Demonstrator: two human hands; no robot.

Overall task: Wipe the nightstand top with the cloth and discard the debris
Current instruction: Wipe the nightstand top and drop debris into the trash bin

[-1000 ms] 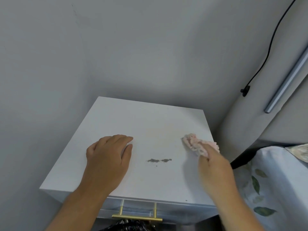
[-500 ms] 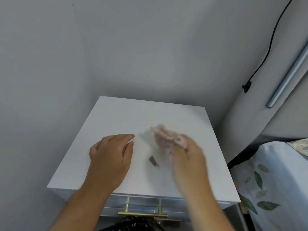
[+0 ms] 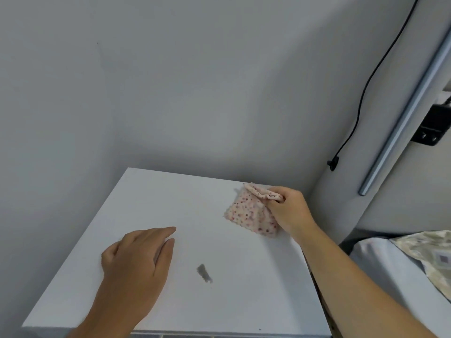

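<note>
Filling most of your view, the grey wall (image 3: 170,81) meets in a corner behind the nightstand (image 3: 170,196), whose white top spreads out below you and runs off the bottom edge. To your right, the edge of a bed (image 3: 390,269) with pale bedding shows low in the view, well apart from your hands. Above it a long metal bar (image 3: 400,118) slants up the right-hand wall, and a thin black cable (image 3: 366,81) hangs down beside it, ending in a small dark plug near the nightstand's far right corner.

Your left hand (image 3: 136,267) lies flat, palm down, on the near left part of the top; its fingers are stretched out and close together, the thumb a little apart, and they grip nothing. Your right hand (image 3: 288,211) sits at the far right of the top, near the back edge. Its fingers are curled and clamped on the cloth (image 3: 249,213), bunching the upper edge in your fist.

That cloth is pale pink with small red dots. It hangs from your grip as a loose triangle, and its lower edge touches the top just left of your hand.

A small streak of grey debris (image 3: 204,273) lies on the top between your two hands, nearer the front, just right of your left hand and clear of the cloth. A tiny dark speck (image 3: 259,329) sits near the front edge.
</note>
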